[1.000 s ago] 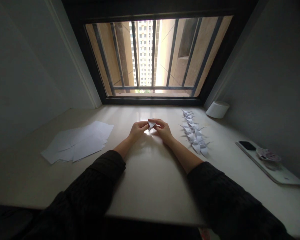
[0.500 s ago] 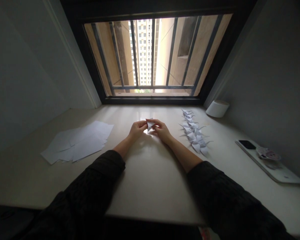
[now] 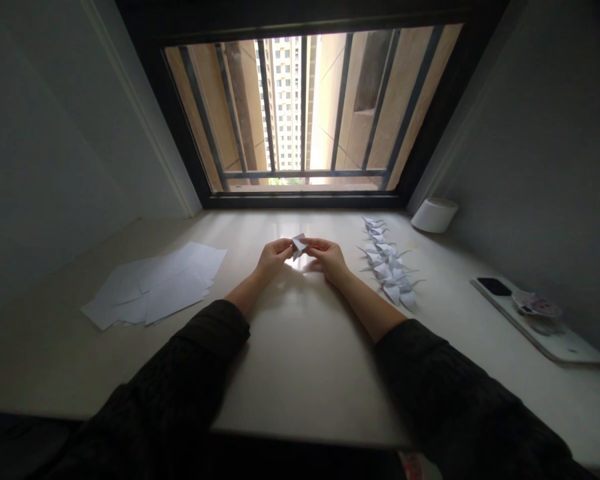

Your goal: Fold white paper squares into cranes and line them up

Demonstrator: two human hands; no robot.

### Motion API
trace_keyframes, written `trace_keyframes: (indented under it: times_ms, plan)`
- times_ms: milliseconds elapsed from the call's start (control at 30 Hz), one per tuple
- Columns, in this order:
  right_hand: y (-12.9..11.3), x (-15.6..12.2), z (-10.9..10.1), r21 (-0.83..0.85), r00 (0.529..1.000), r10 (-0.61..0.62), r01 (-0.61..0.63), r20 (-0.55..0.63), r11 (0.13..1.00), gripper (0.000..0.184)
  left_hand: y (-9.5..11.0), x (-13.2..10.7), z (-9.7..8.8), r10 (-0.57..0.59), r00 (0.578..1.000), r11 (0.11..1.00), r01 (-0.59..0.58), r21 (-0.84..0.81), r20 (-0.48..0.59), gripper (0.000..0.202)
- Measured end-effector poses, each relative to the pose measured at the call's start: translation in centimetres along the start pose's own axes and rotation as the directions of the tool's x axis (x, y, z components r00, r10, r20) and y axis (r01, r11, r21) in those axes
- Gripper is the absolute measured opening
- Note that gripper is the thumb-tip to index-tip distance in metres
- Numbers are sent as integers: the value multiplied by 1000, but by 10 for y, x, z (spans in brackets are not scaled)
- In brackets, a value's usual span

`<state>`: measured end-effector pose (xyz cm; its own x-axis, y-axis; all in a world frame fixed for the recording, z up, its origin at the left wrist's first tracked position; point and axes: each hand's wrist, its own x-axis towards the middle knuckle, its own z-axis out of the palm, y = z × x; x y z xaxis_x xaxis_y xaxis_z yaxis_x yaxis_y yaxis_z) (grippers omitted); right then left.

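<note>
Between my two hands, just above the white tabletop (image 3: 300, 373), is a small piece of folded white paper (image 3: 299, 245). My left hand (image 3: 275, 257) pinches its left side between thumb and fingers. From the right, my right hand (image 3: 329, 257) grips its other edge with thumb and fingertips. The finer creases are too small to make out. To the right of my right hand lie several folded paper cranes (image 3: 387, 263), lined up close together. A loose stack of white paper sheets (image 3: 165, 283) spreads out on the left.
A white cylindrical object (image 3: 434, 215) stands at the back right by the wall. Near the right wall lies a phone (image 3: 535, 323) with a round grip on its back. A dark-framed window (image 3: 305, 201) with bars closes off the far side.
The folded paper has turned in my fingers and shows a different face. My right hand has shifted its grip slightly; my left hand stays nearly in place.
</note>
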<state>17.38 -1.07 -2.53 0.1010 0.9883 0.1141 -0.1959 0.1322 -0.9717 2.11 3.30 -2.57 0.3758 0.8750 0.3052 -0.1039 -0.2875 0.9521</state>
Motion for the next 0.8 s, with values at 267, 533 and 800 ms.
trace_keyframes:
  times_ms: [267, 533, 800]
  plan:
    - [1, 2, -1, -15, 1000, 5, -6, -28, 1000, 45, 3, -3, 0, -6, 1000, 999, 7, 31, -30, 43]
    - [-1, 3, 0, -30, 999, -13, 12, -46, 999, 43, 6, -4, 3, 107, 982, 991, -93, 94, -154, 37]
    - [0, 4, 1, 2, 988, -103, 104, -119, 995, 32, 7, -5, 4, 62, 973, 998, -56, 31, -223, 34]
